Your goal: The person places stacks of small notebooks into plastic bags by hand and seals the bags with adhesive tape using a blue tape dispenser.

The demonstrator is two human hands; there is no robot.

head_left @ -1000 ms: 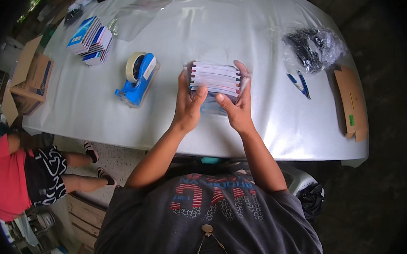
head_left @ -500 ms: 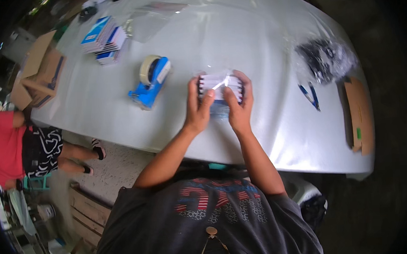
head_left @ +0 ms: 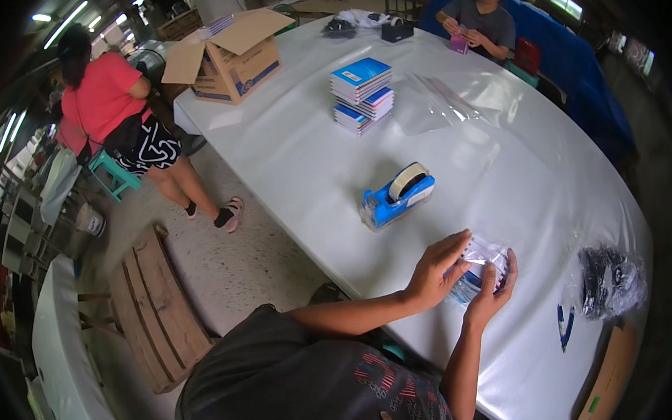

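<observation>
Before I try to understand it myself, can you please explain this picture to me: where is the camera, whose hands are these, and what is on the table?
There is no machine here. The camera sits on a person's head and looks down, so its wide lens bends the straight edges. The two bare arms coming from the bottom belong to that person. The left hand and the right hand together hold a small stack of notebooks in clear plastic wrap, just above the white table. On the table lie a blue tape dispenser, a pile of blue notebooks, empty clear plastic bags, an open cardboard box, a bag of dark small items and a blue pen. Two other people are nearby: one in a red shirt standing at the left, one seated at the far end.
</observation>
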